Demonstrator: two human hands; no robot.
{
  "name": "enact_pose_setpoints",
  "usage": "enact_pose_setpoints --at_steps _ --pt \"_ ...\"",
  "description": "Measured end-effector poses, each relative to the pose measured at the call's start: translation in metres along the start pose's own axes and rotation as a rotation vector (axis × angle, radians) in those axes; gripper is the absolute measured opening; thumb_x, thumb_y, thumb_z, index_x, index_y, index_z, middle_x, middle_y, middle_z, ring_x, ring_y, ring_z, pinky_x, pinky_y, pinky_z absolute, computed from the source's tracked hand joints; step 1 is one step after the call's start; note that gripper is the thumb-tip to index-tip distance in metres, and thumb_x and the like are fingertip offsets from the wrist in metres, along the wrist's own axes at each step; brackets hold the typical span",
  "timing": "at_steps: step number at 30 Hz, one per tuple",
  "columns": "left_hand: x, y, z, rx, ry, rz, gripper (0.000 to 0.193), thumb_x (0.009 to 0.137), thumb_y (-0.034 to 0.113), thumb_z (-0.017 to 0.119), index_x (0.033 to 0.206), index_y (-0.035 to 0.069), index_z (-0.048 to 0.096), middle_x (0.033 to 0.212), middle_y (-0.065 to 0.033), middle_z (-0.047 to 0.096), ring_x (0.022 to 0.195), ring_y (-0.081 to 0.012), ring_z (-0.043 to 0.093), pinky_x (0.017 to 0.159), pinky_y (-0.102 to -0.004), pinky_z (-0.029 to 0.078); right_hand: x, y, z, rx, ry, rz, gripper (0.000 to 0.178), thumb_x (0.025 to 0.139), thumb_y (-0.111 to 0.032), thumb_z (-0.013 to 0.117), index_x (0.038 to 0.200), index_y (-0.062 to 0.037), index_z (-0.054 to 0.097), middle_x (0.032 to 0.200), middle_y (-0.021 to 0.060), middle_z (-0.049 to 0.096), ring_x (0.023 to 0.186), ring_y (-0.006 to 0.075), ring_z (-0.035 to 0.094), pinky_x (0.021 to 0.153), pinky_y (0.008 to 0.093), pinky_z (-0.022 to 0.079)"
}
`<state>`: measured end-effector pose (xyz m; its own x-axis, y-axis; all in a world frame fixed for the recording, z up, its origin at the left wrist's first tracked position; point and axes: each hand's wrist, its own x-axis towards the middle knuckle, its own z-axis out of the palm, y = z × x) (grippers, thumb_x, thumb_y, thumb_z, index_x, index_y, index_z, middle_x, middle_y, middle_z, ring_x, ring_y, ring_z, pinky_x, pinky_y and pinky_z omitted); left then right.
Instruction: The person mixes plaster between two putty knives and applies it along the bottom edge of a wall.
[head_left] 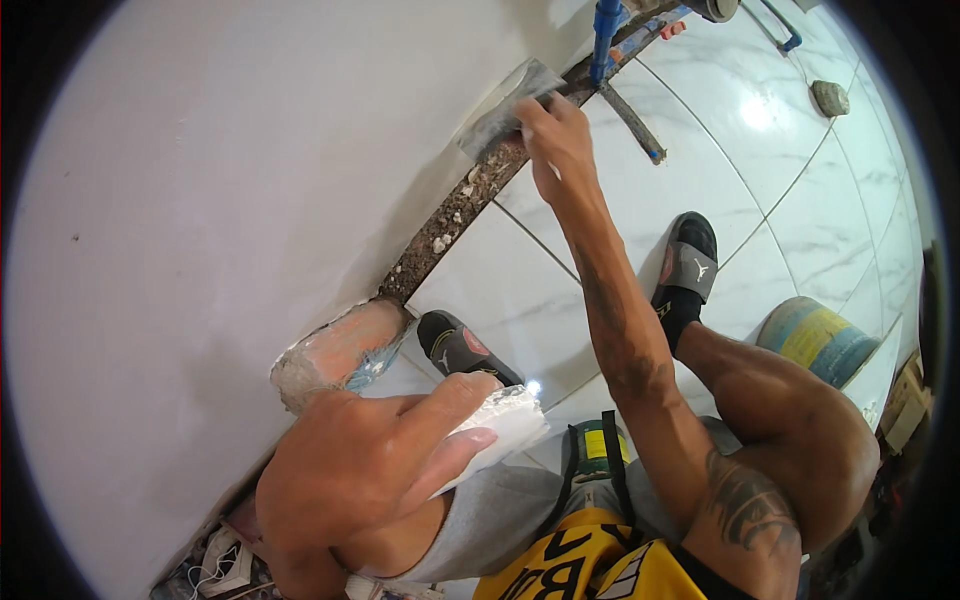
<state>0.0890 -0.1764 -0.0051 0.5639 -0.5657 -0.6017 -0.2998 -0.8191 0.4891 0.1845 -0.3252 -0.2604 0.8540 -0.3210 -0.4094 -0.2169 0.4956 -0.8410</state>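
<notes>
White veined tiles (540, 320) meet a rough strip (440, 240) along the wall (230, 180).

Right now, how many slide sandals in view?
2: the left slide sandal, just beyond the left hand, and the right slide sandal, lower and further right in the picture than the right hand. Any others would be hidden.

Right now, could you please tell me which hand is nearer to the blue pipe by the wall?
Right: the right hand is close to the blue pipe, just below and left of it in view; the left hand is farther off, toward the lower left.
</notes>
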Motion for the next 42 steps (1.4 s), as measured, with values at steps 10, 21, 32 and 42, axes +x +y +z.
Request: enact_pose_setpoints --at_steps 10,21,32,42 --pt "0.001 -0.011 0.005 0.056 0.068 0.153 0.030 0.085 0.024 0.065 0.110 0.009 0.058 0.065 -0.0103 0.064 0.054 -0.0294 0.061 0.047 -0.0374 0.046 0.007 0.150 -0.038 -0.128 0.119 0.087 0.015 0.083 -0.010 0.051 0.070 -0.0029 0.054 0.061 -0.0028 0.046 0.054 0.0074 0.039 0.048 0.0274 0.030" --pt "-0.002 -0.014 0.006 0.055 0.046 0.118 0.029 0.087 0.026 0.063 0.111 0.010 0.057 0.065 -0.0102 0.064 0.052 -0.0292 0.061 0.046 -0.0373 0.047 0.013 0.190 -0.015 -0.192 0.096 0.142 0.020 0.081 -0.013 0.055 0.067 0.0003 0.049 0.060 0.0009 0.046 0.053 0.0098 0.040 0.045 0.0308 0.030" --pt "0.002 -0.011 0.009 0.031 0.052 0.143 0.029 0.088 0.027 0.063 0.111 0.010 0.057 0.064 -0.0093 0.065 0.052 -0.0278 0.061 0.045 -0.0368 0.047 0.056 0.237 -0.020 -0.220 0.135 0.051 0.015 0.083 -0.011 0.052 0.083 0.0043 0.054 0.068 0.0039 0.053 0.059 0.0128 0.049 0.051 0.0310 0.043" --pt "-0.009 -0.014 0.009 0.068 0.037 0.092 0.030 0.087 0.027 0.063 0.112 0.011 0.057 0.064 -0.0079 0.064 0.052 -0.0273 0.061 0.045 -0.0358 0.047 -0.035 0.115 0.052 -0.329 -0.009 0.006 0.028 0.084 -0.019 0.056 0.091 0.0082 0.056 0.074 0.0129 0.059 0.063 0.0168 0.055 0.058 0.0320 0.045"
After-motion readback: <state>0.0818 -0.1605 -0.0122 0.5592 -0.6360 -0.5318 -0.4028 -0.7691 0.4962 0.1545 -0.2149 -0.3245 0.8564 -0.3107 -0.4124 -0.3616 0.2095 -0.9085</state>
